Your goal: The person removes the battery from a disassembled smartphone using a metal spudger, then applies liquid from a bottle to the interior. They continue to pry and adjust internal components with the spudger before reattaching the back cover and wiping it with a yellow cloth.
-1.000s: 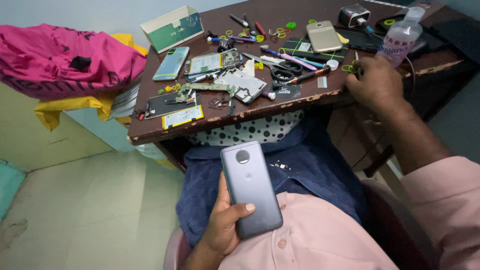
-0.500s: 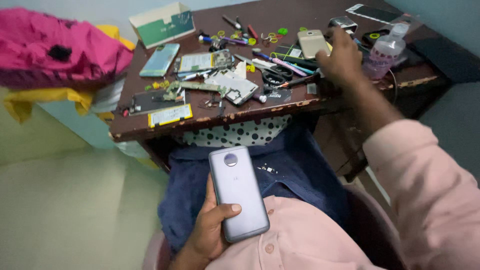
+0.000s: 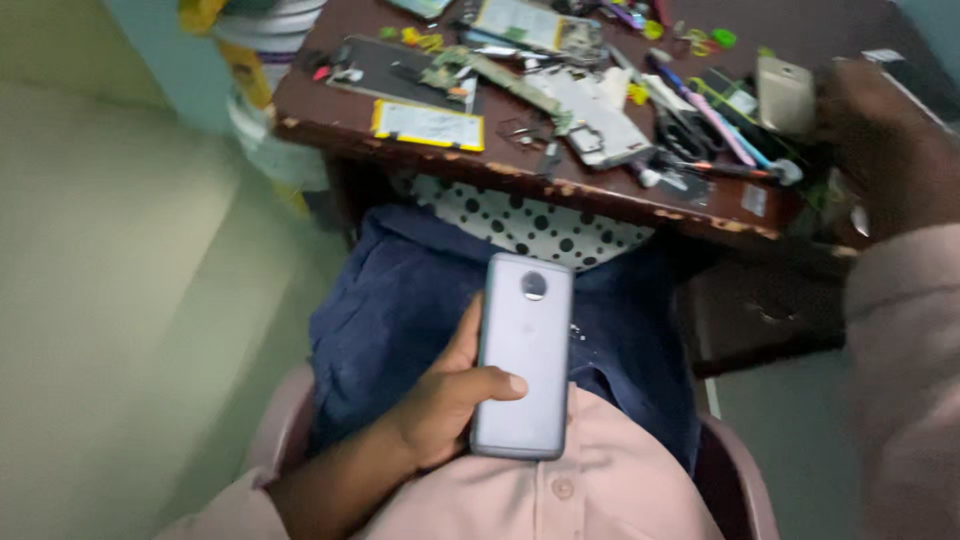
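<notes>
I am sitting at a dark brown wooden table (image 3: 600, 195) whose front edge is chipping and showing pale patches. Its top is lying crowded with small parts, tools and boards. A darker panel (image 3: 760, 310) is hanging in shadow beneath the table on my right. A pale greenish floor (image 3: 130, 300) is spreading out to my left, looking smooth and evenly lit by soft, dim light. A light blue-green wall (image 3: 150, 40) is rising behind the table's far left corner. The rounded pinkish rim of my chair (image 3: 735, 480) is showing beside my waist.

L hand (image 3: 450, 405) curled in lap, thumb across; R hand (image 3: 885, 150) raised, blurred.
</notes>
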